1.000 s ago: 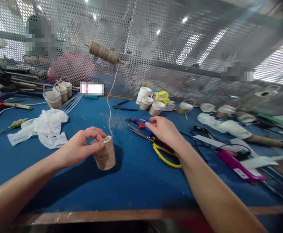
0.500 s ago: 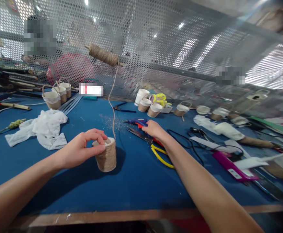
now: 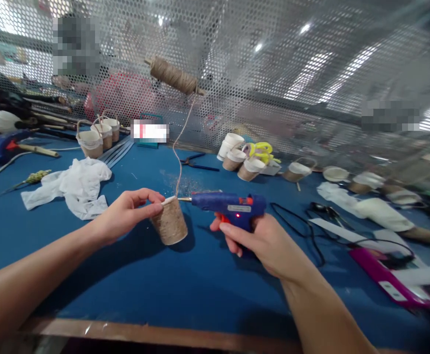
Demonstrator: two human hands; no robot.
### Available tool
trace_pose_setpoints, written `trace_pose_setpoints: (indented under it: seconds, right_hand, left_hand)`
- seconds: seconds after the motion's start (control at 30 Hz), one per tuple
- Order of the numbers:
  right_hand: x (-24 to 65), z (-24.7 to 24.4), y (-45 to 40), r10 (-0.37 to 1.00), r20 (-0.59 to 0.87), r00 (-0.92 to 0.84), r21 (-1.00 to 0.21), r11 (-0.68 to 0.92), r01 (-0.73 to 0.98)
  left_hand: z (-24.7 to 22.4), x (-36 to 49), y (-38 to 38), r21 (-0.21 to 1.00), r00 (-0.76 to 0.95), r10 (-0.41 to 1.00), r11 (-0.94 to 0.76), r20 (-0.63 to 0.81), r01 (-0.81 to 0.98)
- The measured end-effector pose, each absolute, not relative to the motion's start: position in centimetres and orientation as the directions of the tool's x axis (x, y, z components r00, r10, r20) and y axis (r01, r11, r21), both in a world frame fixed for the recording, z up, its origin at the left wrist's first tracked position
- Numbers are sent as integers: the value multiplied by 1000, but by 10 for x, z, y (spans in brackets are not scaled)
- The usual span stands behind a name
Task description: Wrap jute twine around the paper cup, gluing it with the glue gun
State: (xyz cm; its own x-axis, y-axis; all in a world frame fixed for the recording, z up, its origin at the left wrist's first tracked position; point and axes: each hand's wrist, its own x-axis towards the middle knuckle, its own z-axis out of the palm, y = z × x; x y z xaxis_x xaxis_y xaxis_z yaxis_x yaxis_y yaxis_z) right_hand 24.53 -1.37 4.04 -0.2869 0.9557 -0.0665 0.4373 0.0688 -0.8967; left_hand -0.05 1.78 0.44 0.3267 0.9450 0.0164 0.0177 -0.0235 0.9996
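My left hand [image 3: 136, 211] pinches the rim of a small cup wrapped in brown twine [image 3: 170, 223], which tilts over the blue table. From the cup's rim a strand of twine [image 3: 181, 169] runs up to a spool of twine [image 3: 173, 75] on a stick. My right hand [image 3: 257, 241] is wrapped around the handle of a blue glue gun [image 3: 224, 202] with an orange trigger and a lit red light. The glue gun's metal nozzle is at the cup's rim, beside the strand; whether it touches cannot be told.
Behind stand several small twine-wrapped baskets [image 3: 90, 143] and white cups [image 3: 230, 143]. Pliers [image 3: 202, 166] and a crumpled white cloth [image 3: 76, 184] lie on the table. A second blue glue gun [image 3: 6, 146] is at far left. On the right are black cables [image 3: 298, 231] and a purple power strip [image 3: 390, 278].
My right hand has lifted the glue gun off the table and brought its nozzle left to the cup. The cup has tipped in my left hand. The view has shifted slightly.
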Motion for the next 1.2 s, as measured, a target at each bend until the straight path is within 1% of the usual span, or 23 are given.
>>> trace_pose_setpoints:
  seconds: [0.1,0.3,0.43,0.53,0.6,0.77,0.87,1.0,1.1,1.2]
  right_hand:
    - [243,38,-17,969,-74,-235,-855,60,515]
    - [238,33,-20,980,-36,-197,-831,80,551]
    - [231,35,-24,983,-18,-182,-820,89,566]
    - [227,34,-27,983,10,-186,-820,114,561]
    - [226,31,-29,979,55,-199,-814,159,559]
    - [228,22,-35,964,179,-197,-737,264,622]
    - [225,24,-38,963,195,-187,-708,270,653]
    - [219,33,-39,960,188,-207,-705,279,652]
    - [217,38,-39,949,197,-248,-702,313,640]
    - [218,34,-40,944,221,-245,-700,328,634]
  left_hand:
    - [2,1,18,999,319,947,-29,21,19]
    - [0,3,17,999,331,943,-37,26,27]
    - [2,2,16,994,334,940,-88,64,58]
    - [3,2,15,986,333,939,-129,88,104]
    - [3,2,15,983,336,937,-142,94,120]
    - [2,2,16,978,340,934,-161,109,131]
    - [1,2,15,976,346,932,-167,110,137]
    - [0,2,15,967,353,926,-197,130,162]
    - [0,2,15,950,337,925,-249,175,191]
    - [-2,1,15,924,332,915,-312,229,223]
